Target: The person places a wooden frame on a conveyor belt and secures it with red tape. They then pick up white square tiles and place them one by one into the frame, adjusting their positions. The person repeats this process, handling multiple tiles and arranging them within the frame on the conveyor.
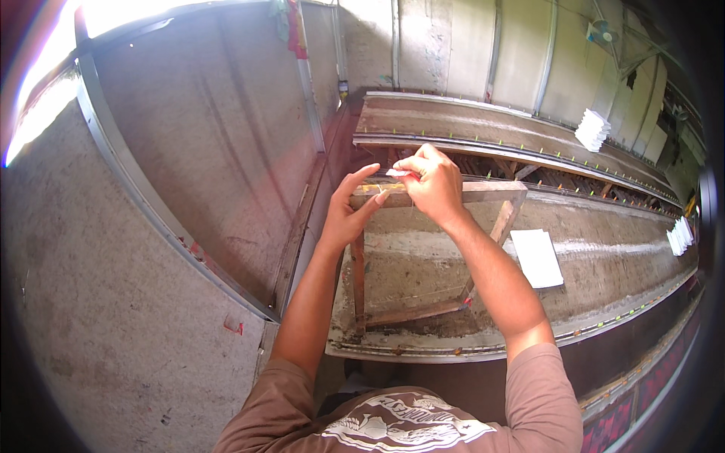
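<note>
A wooden frame stands upright on a long, stained table, its top bar facing me. My left hand is at the left end of that bar, thumb on the near face and fingers curved over the far side. Beside the thumb, a thin pale strand or tie crosses the wood. My right hand is closed just above the bar, pinching a small white and red piece whose exact kind I cannot make out. Its fingertips are close to the left hand's index finger.
White sheets lie on the table right of the frame. Two white stacks stand farther off, one on the back table, another at the near table's far right. A grey wall closes the left side. A fan hangs at upper right.
</note>
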`<action>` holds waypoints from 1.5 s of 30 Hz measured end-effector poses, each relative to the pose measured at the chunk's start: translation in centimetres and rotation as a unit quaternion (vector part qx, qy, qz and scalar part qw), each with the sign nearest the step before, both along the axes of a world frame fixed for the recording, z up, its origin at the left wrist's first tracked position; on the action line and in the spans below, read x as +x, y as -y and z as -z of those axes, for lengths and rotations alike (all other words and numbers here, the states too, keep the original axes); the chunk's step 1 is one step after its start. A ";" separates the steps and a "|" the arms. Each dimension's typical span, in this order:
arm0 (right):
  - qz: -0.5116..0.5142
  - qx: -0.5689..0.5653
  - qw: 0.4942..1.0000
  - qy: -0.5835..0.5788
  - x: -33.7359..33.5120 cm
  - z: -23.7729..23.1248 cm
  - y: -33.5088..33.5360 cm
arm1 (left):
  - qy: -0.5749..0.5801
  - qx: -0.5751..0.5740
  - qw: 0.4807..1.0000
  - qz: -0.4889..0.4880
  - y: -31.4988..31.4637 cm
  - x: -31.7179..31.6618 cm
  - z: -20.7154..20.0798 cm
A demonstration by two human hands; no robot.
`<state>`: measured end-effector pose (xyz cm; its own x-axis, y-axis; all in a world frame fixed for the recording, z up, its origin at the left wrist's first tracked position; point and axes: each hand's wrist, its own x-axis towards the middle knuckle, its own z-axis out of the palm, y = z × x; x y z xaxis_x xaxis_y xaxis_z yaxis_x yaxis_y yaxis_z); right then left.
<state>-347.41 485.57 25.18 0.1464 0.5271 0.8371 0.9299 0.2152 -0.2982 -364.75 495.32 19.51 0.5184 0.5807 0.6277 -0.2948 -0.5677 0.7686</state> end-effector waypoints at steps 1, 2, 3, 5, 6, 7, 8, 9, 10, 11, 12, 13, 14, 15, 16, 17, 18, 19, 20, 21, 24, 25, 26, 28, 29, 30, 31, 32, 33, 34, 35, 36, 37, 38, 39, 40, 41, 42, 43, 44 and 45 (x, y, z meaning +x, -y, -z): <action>0.002 -0.003 1.000 0.017 0.2 0.2 0.0 | -0.006 0.003 1.000 0.000 0.0 -0.1 -0.1; 0.004 -0.006 0.999 0.035 0.2 0.3 0.0 | -0.012 0.006 1.000 -0.001 0.0 -0.1 -0.2; 0.009 -0.005 0.998 0.057 0.2 0.3 0.0 | -0.023 0.012 1.000 -0.005 -0.1 -0.3 -0.2; 0.020 -0.004 0.994 0.104 0.1 0.3 0.0 | -0.030 0.015 0.999 -0.006 -0.1 -0.3 -0.2; 0.026 -0.018 0.992 0.120 0.0 0.2 0.0 | -0.029 0.013 0.999 -0.005 -0.1 -0.3 -0.2; 0.033 -0.032 0.990 0.136 -0.1 0.0 0.1 | -0.027 0.011 1.000 -0.003 0.0 -0.3 -0.2; 0.040 -0.047 0.986 0.153 -0.3 -0.3 0.2 | -0.017 0.007 1.000 -0.002 0.0 -0.2 -0.1; 0.054 -0.073 0.990 0.108 -0.6 -0.8 0.3 | -0.007 0.004 1.000 -0.001 0.0 -0.2 0.0; 0.067 -0.099 0.991 0.064 -0.9 -1.3 0.5 | -0.006 0.004 1.000 -0.004 -0.1 -0.2 0.1; 0.079 -0.125 0.989 0.019 -1.1 -1.5 0.4 | -0.005 0.005 1.000 -0.008 -0.1 -0.3 0.2; 0.056 -0.126 0.990 -0.032 -0.7 -1.6 0.5 | -0.009 0.010 1.000 -0.011 -0.2 -0.2 0.2; 0.031 -0.127 0.988 -0.084 -0.1 -1.5 0.4 | -0.008 0.015 1.000 -0.012 -0.1 -0.1 0.1; 0.007 -0.127 0.983 -0.135 0.2 -1.6 0.5 | -0.008 0.020 1.000 -0.013 -0.1 -0.1 -0.1; 0.028 -0.123 0.984 -0.124 0.1 -1.5 0.5 | -0.005 0.020 1.000 -0.013 0.0 0.0 0.0; 0.050 -0.118 0.985 -0.112 -0.1 -1.5 0.5 | -0.005 0.017 1.000 -0.011 0.1 -0.1 0.0; 0.072 -0.114 0.986 -0.101 -0.3 -1.5 0.5 | -0.005 0.014 1.000 -0.009 0.1 -0.2 0.1; 0.081 -0.107 0.989 -0.066 -0.3 -1.3 0.4 | -0.008 0.010 1.000 -0.005 0.3 -0.3 -0.2; 0.074 -0.099 0.991 -0.054 -0.4 -1.1 0.4 | -0.007 0.022 1.000 -0.005 0.2 -0.2 -0.1; 0.068 -0.092 0.993 -0.043 -0.6 -0.9 0.3 | -0.006 0.034 0.999 -0.004 0.1 -0.2 -0.1; 0.060 -0.083 0.994 -0.031 -0.8 -0.9 0.3 | 0.001 0.065 0.998 -0.011 -0.2 0.0 0.1; 0.017 -0.067 0.997 -0.019 -0.9 -0.9 0.3 | -0.001 0.054 0.998 -0.012 0.0 -0.1 0.3; 0.004 -0.061 0.998 -0.015 -0.9 -0.8 0.3 | -0.001 0.050 0.999 -0.012 0.0 0.0 0.3; 0.009 -0.044 0.999 -0.001 -0.9 -0.8 0.4 | -0.001 0.047 0.999 -0.013 0.1 0.0 0.3; 0.018 -0.010 0.999 0.026 -1.0 -1.0 0.9 | 0.003 0.069 0.997 -0.023 -0.2 -0.1 0.4; 0.043 0.005 0.999 0.030 -1.0 -1.7 1.5 | 0.002 0.078 0.997 -0.028 -0.3 -0.1 0.4; 0.046 0.051 0.997 0.025 -0.7 -2.3 1.9 | -0.002 0.081 0.996 -0.033 -0.4 -0.1 0.6; 0.049 0.097 0.994 0.019 -0.4 -2.7 2.1 | -0.004 0.080 0.996 -0.034 -0.4 -0.1 0.6; 0.061 0.136 0.988 0.025 0.0 -2.6 2.0 | -0.007 0.079 0.996 -0.036 -0.4 -0.2 0.5; 0.053 0.123 0.990 0.044 -0.2 -2.3 2.1 | -0.007 0.072 0.997 -0.034 -0.3 -0.1 0.4; 0.046 0.109 0.991 0.062 -0.7 -1.8 2.3 | -0.004 0.068 0.997 -0.033 -0.2 -0.1 0.4; 0.038 0.095 0.991 0.081 -1.2 -1.2 2.6 | 0.000 0.063 0.997 -0.032 -0.2 0.0 0.5; 0.045 0.061 0.993 0.095 -1.8 -0.2 2.8 | 0.006 0.061 0.998 -0.031 -0.3 0.2 0.6; 0.031 0.028 0.995 0.089 -1.8 1.2 2.2 | 0.013 0.061 0.998 -0.031 -0.3 0.2 0.6; 0.032 0.026 0.994 0.101 -1.7 2.1 2.1 | 0.012 0.046 0.998 -0.031 -0.2 0.2 0.6; 0.032 0.024 0.993 0.113 -1.6 2.5 2.0 | 0.010 0.030 0.999 -0.031 0.0 0.2 0.5; 0.026 0.020 0.994 0.107 -1.5 2.7 2.0 | 0.009 0.015 0.999 -0.032 0.1 0.2 0.4; 0.021 0.016 0.995 0.101 -1.4 2.7 2.0 | 0.011 0.015 0.999 -0.028 0.1 0.2 0.3; 0.016 0.011 0.995 0.095 -1.4 2.8 2.1 | 0.013 0.015 1.000 -0.024 0.2 0.1 0.2; 0.015 0.005 0.995 0.101 -1.4 2.8 2.2 | 0.015 0.016 1.000 -0.020 0.3 0.1 0.1; 0.015 -0.001 0.994 0.108 -1.4 2.8 2.4 | 0.016 0.010 1.000 -0.017 0.4 0.1 0.0; 0.013 -0.006 0.993 0.114 -1.5 2.8 2.5 | 0.015 0.005 1.000 -0.016 0.4 0.0 -0.1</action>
